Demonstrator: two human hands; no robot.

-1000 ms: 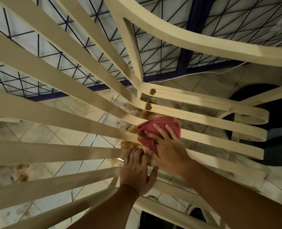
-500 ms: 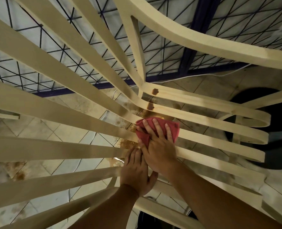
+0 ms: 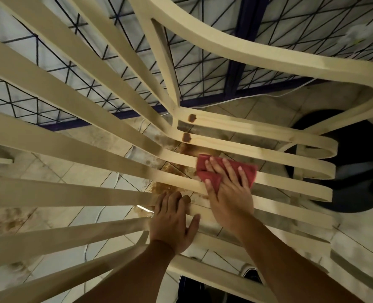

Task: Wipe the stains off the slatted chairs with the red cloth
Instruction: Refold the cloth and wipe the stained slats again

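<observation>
Right hand [image 3: 227,193], fingers flat, presses the red cloth [image 3: 203,164] on the slatted chair [image 3: 268,60]; left hand [image 3: 172,221] rests open beside it; two brown spots [image 3: 191,118] not yet wiped.

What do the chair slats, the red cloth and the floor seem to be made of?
Chair slats: probably pale wood with a matt or light finish; fine grain lines run along them.
Red cloth: a soft fabric, perhaps microfibre; it folds and creases under the right hand.
Floor: likely ceramic or stone tiles; straight joint lines and one bright reflection show.
</observation>
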